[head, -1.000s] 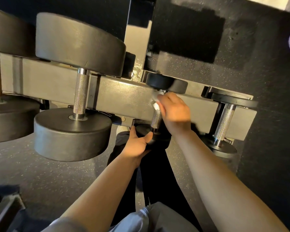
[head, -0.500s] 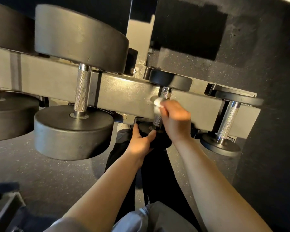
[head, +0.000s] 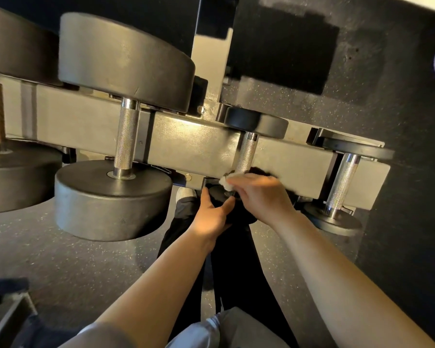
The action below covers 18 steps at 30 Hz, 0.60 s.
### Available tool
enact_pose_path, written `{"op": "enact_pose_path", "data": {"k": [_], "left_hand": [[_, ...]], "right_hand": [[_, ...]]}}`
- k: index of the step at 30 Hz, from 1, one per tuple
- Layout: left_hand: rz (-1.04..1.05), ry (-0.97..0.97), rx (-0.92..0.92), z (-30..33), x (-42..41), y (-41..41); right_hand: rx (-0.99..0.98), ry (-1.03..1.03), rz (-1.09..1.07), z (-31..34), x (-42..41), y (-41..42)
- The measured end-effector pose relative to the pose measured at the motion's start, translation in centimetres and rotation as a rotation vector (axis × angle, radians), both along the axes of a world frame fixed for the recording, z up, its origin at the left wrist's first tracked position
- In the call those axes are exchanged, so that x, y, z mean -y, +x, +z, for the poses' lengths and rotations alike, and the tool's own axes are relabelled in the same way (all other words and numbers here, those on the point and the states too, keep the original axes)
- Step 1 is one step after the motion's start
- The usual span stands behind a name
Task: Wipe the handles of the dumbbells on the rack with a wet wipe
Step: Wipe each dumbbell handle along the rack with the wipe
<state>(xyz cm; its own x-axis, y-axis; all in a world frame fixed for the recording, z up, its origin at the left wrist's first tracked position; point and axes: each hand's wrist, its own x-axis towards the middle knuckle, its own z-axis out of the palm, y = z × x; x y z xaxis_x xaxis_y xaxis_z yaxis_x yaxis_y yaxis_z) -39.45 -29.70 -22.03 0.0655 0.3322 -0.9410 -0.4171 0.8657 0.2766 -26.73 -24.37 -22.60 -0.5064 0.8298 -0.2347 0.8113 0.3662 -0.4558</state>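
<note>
At the near end of the small dumbbell's handle, right hand fingers curled round a bunched white wet wipe, pressing it where the knurled steel meets the near weight head. Hand slightly blurred. Left hand cups that same black head from below and left, thumb across its face, fingers bent round the rim. Upper handle bare and shiny, running up to the far head. This dumbbell sits across the grey rack beam. Just right: a thin-plated dumbbell, untouched. Left: a large grey dumbbell with knurled handle; further left another large one, its handle brownish. Below: dark speckled floor, the person's dark trousers and a pale shoe under the rack.
</note>
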Motion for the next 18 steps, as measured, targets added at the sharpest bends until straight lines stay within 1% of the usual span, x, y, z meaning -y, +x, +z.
{"op": "enact_pose_path", "data": {"k": [1,4,6,7,10,11,14,16,17,18], "left_hand": [[0.001,0.005,0.0,-0.1,0.0,0.0],[0.022,0.017,0.014,-0.3,0.1,0.0],[0.025,0.021,0.02,-0.3,0.2,-0.1],[0.024,0.025,0.022,-0.2,0.2,-0.1],[0.016,0.046,0.017,-0.2,0.4,-0.2],[0.014,0.056,0.013,-0.2,0.4,-0.3],[0.006,0.083,0.014,0.1,0.7,-0.5],[0.006,0.105,0.02,0.1,1.0,-0.7],[0.012,0.112,0.025,0.0,1.1,-0.7],[0.024,0.11,0.03,-0.1,1.3,-0.7]], "right_hand": [[0.053,0.085,0.035,0.0,-1.0,-0.1],[0.199,0.352,-0.015,0.5,-5.3,-0.2],[0.261,0.388,-0.021,0.5,-6.5,-0.5],[0.262,0.335,-0.021,0.4,-6.5,-0.6],[0.166,-0.02,-0.161,0.0,-5.8,-1.4],[0.161,-0.101,-0.171,-0.2,-5.6,-1.6],[0.198,-0.306,-0.039,0.7,-4.0,-1.7],[0.126,-0.544,0.061,1.3,-2.5,-1.0],[0.071,-0.631,0.069,1.7,-2.1,-0.3],[0.044,-0.651,0.074,2.0,-2.0,0.3]]}}
